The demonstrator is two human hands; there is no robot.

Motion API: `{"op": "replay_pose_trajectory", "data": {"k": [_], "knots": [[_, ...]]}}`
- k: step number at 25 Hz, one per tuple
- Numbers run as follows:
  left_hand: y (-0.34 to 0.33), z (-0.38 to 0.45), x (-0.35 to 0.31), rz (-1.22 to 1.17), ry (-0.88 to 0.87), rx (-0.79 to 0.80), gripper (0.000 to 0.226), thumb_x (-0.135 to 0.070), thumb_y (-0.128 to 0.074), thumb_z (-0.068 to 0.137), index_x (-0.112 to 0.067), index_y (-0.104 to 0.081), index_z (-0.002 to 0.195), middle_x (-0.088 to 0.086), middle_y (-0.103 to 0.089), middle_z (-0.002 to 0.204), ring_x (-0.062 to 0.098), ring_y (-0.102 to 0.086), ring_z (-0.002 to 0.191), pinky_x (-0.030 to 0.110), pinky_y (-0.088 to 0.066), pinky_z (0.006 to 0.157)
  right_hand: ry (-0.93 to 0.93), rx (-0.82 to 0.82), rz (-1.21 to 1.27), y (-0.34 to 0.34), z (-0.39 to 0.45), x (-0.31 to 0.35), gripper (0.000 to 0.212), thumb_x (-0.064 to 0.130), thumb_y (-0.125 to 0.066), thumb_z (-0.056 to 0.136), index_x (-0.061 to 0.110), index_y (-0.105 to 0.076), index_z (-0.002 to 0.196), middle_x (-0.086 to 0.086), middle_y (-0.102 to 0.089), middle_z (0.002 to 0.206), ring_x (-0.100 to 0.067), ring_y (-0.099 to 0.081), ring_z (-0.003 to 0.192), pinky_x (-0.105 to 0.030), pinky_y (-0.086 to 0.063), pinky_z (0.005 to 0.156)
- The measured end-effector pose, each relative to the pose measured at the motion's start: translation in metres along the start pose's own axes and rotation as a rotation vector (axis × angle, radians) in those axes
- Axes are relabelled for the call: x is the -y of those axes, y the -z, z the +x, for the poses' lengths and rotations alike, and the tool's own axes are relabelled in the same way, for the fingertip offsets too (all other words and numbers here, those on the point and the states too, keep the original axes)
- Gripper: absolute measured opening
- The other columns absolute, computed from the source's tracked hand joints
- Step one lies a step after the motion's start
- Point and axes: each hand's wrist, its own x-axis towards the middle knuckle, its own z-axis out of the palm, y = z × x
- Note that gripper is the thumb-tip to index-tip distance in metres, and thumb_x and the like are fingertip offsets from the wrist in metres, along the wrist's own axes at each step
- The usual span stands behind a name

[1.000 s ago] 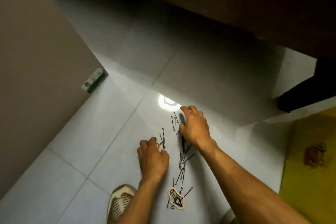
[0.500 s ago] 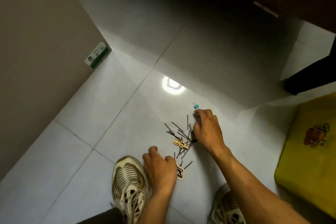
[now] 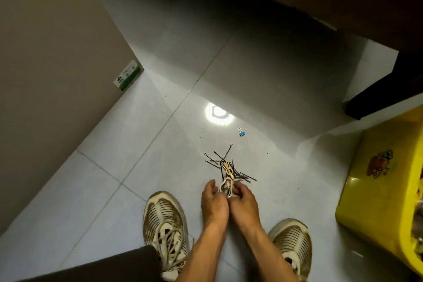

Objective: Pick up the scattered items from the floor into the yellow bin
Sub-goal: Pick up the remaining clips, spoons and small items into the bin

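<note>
Two hands pinch one beige clip; one blue binder clip apart.

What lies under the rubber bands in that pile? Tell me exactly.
Black hairpins lie crossed on the floor tiles under the rubber bands. The near end of the pile is covered by the left hand and right hand, so what is there cannot be seen.

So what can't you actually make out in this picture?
- Yellow bin: cut off by the right edge of the head view; its contents barely show.
- Pile of hairpins: too thin and tangled to count.
- Left hand and right hand: the fingers cover part of the pale clip; the exact grip is unclear.
- Blue binder clip: too small for detail.
</note>
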Motion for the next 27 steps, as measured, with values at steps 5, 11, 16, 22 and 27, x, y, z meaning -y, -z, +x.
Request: {"op": "replay_pose_trajectory", "data": {"k": [5, 11, 16, 22, 27], "knots": [[0.019, 0.016, -0.014, 0.234, -0.038, -0.154, 0.044, -0.01, -0.053, 0.087, -0.016, -0.05, 0.13, 0.006, -0.049, 0.135, 0.026, -0.052, 0.12, 0.03, -0.04, 0.096, 0.147, -0.168, -0.14, 0.017, 0.015, 0.013, 0.042, 0.001, -0.052, 0.087, 0.018, -0.055, 0.126, -0.002, -0.054, 0.127, -0.018, -0.055, 0.116, -0.024, -0.041, 0.096], [-0.008, 0.008, -0.003, -0.069, 0.117, -0.002, 0.06, -0.005, -0.047, 0.089, -0.017, -0.037, 0.147, 0.007, -0.049, 0.134, 0.025, -0.053, 0.111, 0.036, -0.045, 0.096, 0.415, -0.041, -0.703, 0.033, 0.1, 0.083, 0.063, 0.015, -0.054, 0.088, 0.019, -0.033, 0.147, -0.002, -0.033, 0.149, -0.028, -0.035, 0.13, -0.039, -0.036, 0.107], [-0.019, 0.041, -0.043, -0.221, 0.045, 0.011, 0.035, -0.002, -0.046, 0.091, -0.017, -0.063, 0.117, 0.012, -0.065, 0.116, 0.027, -0.063, 0.093, 0.031, -0.05, 0.079, 0.567, 0.126, -0.805, 0.037, 0.087, 0.056, 0.039, 0.017, -0.051, 0.089, 0.022, -0.054, 0.128, 0.0, -0.049, 0.13, -0.026, -0.045, 0.113, -0.037, -0.043, 0.092], [0.01, 0.069, -0.048, 0.822, -0.521, -0.028, 0.066, -0.008, -0.053, 0.089, -0.023, -0.03, 0.149, 0.003, -0.023, 0.154, 0.024, -0.024, 0.139, 0.036, -0.03, 0.112, 0.261, -0.097, -0.76, 0.038, 0.043, 0.004, 0.083, 0.055, -0.064, 0.079, 0.024, -0.028, 0.148, 0.0, -0.027, 0.147, -0.025, -0.033, 0.129, -0.04, -0.041, 0.104], [0.005, 0.049, -0.032, 0.687, -0.507, 0.199, 0.055, -0.005, -0.047, 0.086, -0.019, -0.045, 0.139, 0.006, -0.043, 0.132, 0.026, -0.04, 0.124, 0.029, -0.034, 0.1, 0.342, -0.022, -0.471, 0.009, 0.038, 0.016, 0.056, 0.023, -0.061, 0.084, 0.018, -0.047, 0.138, -0.006, -0.044, 0.131, -0.029, -0.046, 0.115, -0.033, -0.044, 0.094]]}}
